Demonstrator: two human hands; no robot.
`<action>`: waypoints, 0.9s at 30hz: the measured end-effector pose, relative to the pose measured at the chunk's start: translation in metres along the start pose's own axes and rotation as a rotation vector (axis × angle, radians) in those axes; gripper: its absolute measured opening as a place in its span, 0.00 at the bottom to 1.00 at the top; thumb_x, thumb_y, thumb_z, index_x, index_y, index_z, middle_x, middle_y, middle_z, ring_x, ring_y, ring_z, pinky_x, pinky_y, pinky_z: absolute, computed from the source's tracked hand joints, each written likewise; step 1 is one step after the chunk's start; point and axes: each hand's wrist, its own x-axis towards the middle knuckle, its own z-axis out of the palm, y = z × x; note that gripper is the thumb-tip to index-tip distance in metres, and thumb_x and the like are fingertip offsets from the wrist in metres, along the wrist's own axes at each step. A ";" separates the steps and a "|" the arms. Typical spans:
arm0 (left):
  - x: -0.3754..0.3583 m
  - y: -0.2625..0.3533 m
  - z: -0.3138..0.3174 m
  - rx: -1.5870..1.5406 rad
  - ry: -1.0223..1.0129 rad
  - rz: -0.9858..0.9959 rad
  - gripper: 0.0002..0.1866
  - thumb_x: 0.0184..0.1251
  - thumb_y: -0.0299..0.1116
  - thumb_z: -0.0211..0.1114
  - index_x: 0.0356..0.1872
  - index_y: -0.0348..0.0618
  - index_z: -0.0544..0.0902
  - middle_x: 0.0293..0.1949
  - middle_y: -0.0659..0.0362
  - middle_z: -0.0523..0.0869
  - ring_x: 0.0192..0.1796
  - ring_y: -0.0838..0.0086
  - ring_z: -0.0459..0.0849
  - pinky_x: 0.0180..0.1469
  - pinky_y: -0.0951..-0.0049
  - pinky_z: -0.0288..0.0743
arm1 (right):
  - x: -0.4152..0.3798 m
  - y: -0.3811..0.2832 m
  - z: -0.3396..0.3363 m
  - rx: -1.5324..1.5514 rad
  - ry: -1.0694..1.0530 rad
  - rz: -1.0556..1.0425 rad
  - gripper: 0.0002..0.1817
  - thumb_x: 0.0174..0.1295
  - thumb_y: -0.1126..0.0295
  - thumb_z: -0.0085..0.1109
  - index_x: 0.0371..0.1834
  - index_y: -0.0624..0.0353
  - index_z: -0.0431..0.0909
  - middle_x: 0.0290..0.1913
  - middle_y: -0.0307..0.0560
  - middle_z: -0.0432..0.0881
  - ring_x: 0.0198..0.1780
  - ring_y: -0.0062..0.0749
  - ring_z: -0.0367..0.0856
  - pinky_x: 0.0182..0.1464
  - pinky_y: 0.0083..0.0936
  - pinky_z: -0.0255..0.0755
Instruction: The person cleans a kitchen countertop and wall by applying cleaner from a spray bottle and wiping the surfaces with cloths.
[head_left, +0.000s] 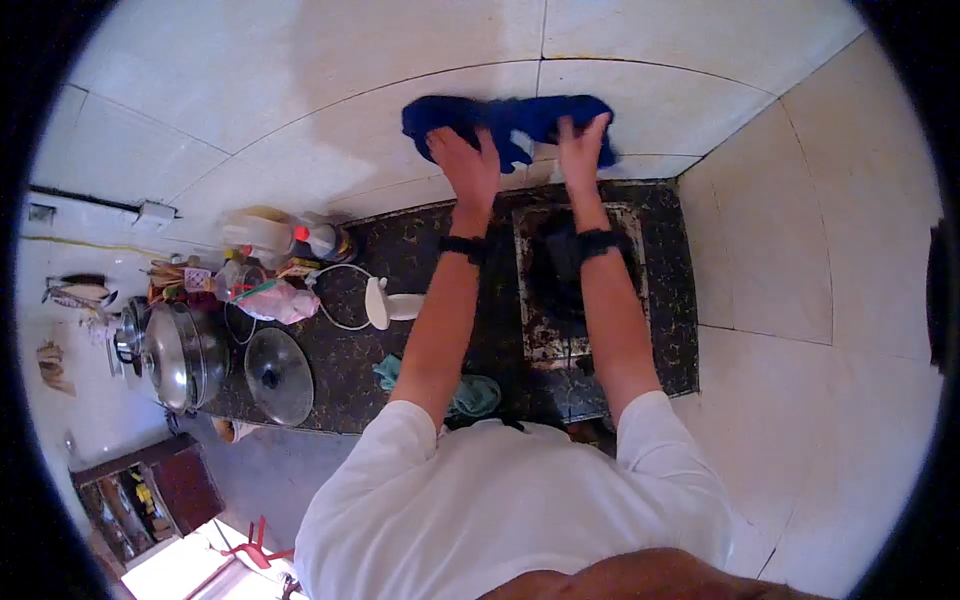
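While both arms reach out over the dark counter (400, 260), the two hands press a blue cloth (520, 118) flat on the tiled wall (300, 80).

Far off to the left of the fingers sit a shiny metal pot (180, 352) and a glass lid (278, 374). A bit closer are some bottles (315, 238), a pink bag (285, 300) and a white spray bottle (392, 304) with a thin cord. Down by the elbow lies a green rag (470, 395).

Next comes the left hand (466, 162). Its fingers are spread wide and flat, and they lie on the left part of the cloth. They do not curl around it; they just push on it.

Then comes the right hand (583, 150). Its fingers are also open and flat, resting on the right part of the cloth. Both wrists wear dark bands.

Below the right fingers is an old stove top (535, 330), dark and stained.

I think the cloth is soft, light and floppy. It bunches up under the fingers, so it may slide on the smooth tiles. A good place to hold it is the thick bunched middle, or one end in each hand.
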 end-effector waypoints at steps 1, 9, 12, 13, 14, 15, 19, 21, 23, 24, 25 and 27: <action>0.012 -0.008 -0.004 0.009 -0.025 0.029 0.20 0.59 0.38 0.63 0.45 0.32 0.74 0.45 0.42 0.78 0.49 0.47 0.75 0.55 0.41 0.64 | -0.010 -0.002 0.004 0.032 -0.125 0.038 0.34 0.63 0.66 0.63 0.64 0.77 0.59 0.54 0.62 0.78 0.54 0.42 0.77 0.59 0.32 0.69; 0.112 -0.002 -0.061 0.185 -0.153 0.315 0.19 0.57 0.39 0.61 0.45 0.36 0.75 0.43 0.46 0.76 0.48 0.50 0.74 0.50 0.48 0.67 | 0.013 -0.142 0.023 -0.177 -0.225 -0.292 0.17 0.59 0.65 0.65 0.40 0.66 0.70 0.36 0.62 0.80 0.39 0.57 0.79 0.44 0.41 0.73; 0.028 -0.035 -0.015 0.123 -0.165 0.156 0.25 0.52 0.31 0.63 0.50 0.27 0.71 0.50 0.36 0.72 0.54 0.42 0.70 0.60 0.42 0.61 | -0.013 -0.108 0.052 -0.395 -0.240 -0.468 0.16 0.59 0.68 0.62 0.43 0.67 0.70 0.36 0.65 0.77 0.41 0.65 0.76 0.43 0.50 0.70; 0.000 -0.039 -0.002 0.052 -0.176 0.136 0.26 0.51 0.28 0.62 0.52 0.24 0.70 0.52 0.33 0.70 0.56 0.40 0.68 0.63 0.41 0.59 | -0.027 -0.094 0.052 -0.386 -0.357 -0.484 0.14 0.60 0.71 0.59 0.44 0.66 0.70 0.37 0.64 0.77 0.40 0.65 0.76 0.43 0.51 0.70; -0.019 -0.032 -0.007 -0.051 -0.257 0.124 0.27 0.50 0.24 0.60 0.54 0.22 0.68 0.53 0.31 0.68 0.58 0.38 0.67 0.65 0.41 0.57 | -0.033 -0.080 0.050 -0.425 -0.482 -0.459 0.12 0.61 0.74 0.56 0.46 0.66 0.70 0.39 0.64 0.77 0.42 0.64 0.76 0.43 0.50 0.71; -0.025 -0.033 -0.012 -0.059 -0.246 0.126 0.27 0.50 0.24 0.60 0.54 0.22 0.68 0.53 0.31 0.68 0.58 0.38 0.67 0.65 0.41 0.57 | -0.036 -0.067 0.045 -0.423 -0.521 -0.495 0.13 0.61 0.74 0.56 0.47 0.65 0.70 0.39 0.64 0.78 0.42 0.64 0.77 0.43 0.50 0.71; -0.016 -0.006 -0.044 -0.381 -0.447 -0.041 0.21 0.56 0.22 0.58 0.52 0.23 0.69 0.51 0.31 0.70 0.54 0.36 0.68 0.59 0.47 0.64 | -0.025 -0.057 0.016 -0.515 -0.605 -0.561 0.14 0.62 0.73 0.56 0.49 0.65 0.70 0.40 0.63 0.78 0.43 0.62 0.78 0.43 0.50 0.71; 0.026 0.028 -0.071 -0.532 -0.340 -0.039 0.19 0.60 0.23 0.59 0.51 0.25 0.70 0.50 0.32 0.72 0.52 0.36 0.70 0.55 0.49 0.66 | 0.004 -0.109 0.011 -0.467 -0.411 -0.542 0.12 0.62 0.70 0.58 0.44 0.64 0.70 0.38 0.63 0.78 0.41 0.61 0.77 0.42 0.49 0.70; 0.064 0.043 -0.070 -0.560 -0.199 0.095 0.19 0.62 0.27 0.61 0.51 0.26 0.71 0.48 0.34 0.73 0.50 0.37 0.71 0.54 0.49 0.67 | 0.023 -0.148 0.005 -0.551 -0.233 -0.594 0.12 0.62 0.68 0.59 0.41 0.64 0.69 0.38 0.64 0.78 0.41 0.63 0.75 0.43 0.49 0.69; 0.072 0.043 -0.064 -0.535 -0.179 0.148 0.19 0.62 0.29 0.62 0.51 0.27 0.71 0.47 0.35 0.74 0.50 0.38 0.72 0.54 0.49 0.67 | 0.032 -0.162 0.000 -0.555 -0.200 -0.595 0.13 0.62 0.67 0.60 0.41 0.65 0.70 0.38 0.66 0.78 0.42 0.65 0.75 0.43 0.50 0.69; 0.073 0.045 -0.057 -0.357 -0.076 0.112 0.21 0.63 0.33 0.64 0.51 0.28 0.72 0.47 0.38 0.75 0.49 0.43 0.73 0.54 0.50 0.67 | 0.039 -0.160 -0.003 -0.548 -0.182 -0.622 0.14 0.62 0.67 0.61 0.39 0.66 0.69 0.36 0.65 0.77 0.40 0.64 0.74 0.41 0.49 0.68; 0.077 0.039 -0.061 -0.410 -0.245 -0.053 0.21 0.63 0.34 0.64 0.50 0.28 0.71 0.46 0.39 0.75 0.49 0.44 0.74 0.55 0.52 0.68 | 0.044 -0.149 -0.005 -0.542 -0.159 -0.650 0.15 0.62 0.67 0.63 0.37 0.66 0.69 0.34 0.64 0.76 0.38 0.63 0.74 0.39 0.48 0.68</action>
